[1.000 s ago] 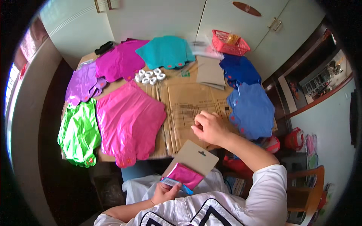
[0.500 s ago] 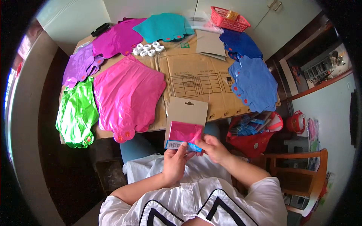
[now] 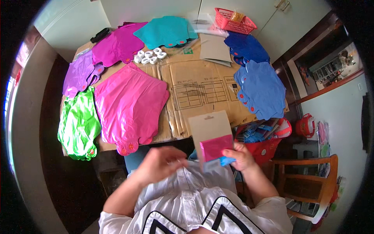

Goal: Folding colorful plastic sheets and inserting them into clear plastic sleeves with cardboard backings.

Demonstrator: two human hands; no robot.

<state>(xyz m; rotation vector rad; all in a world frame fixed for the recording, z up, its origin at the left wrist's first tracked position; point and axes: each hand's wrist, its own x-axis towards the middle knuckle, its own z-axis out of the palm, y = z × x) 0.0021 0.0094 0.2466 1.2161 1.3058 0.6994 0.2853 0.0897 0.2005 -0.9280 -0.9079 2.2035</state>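
Observation:
My right hand (image 3: 244, 157) grips the lower right edge of a grey-brown hang card (image 3: 210, 127) with a slot at its top. A folded shiny pink sheet (image 3: 213, 147) lies against the card, with a blue-and-white label (image 3: 226, 160) below it, partly behind my thumb. My left hand (image 3: 161, 163) is apart from the card, over my lap, its fingers curved and smeared by motion; whether it holds anything is unclear. The large stack of pink foil sheets (image 3: 130, 105) lies on the cardboard-covered table (image 3: 187, 72) just beyond my left hand.
Around the table lie green (image 3: 79, 124), purple (image 3: 80, 76), magenta (image 3: 117, 46), teal (image 3: 165, 31), dark blue (image 3: 249, 46) and light blue sheets (image 3: 261, 89). White tape rolls (image 3: 150, 56), blank cards (image 3: 215, 47) and a red basket (image 3: 235, 24) sit farther back. A red bag (image 3: 261, 150) and wooden chair (image 3: 304, 175) stand at right.
My left hand has let go of the hang card and moved left. My right hand has carried the card to the right, and the label's barcode part no longer shows plainly.

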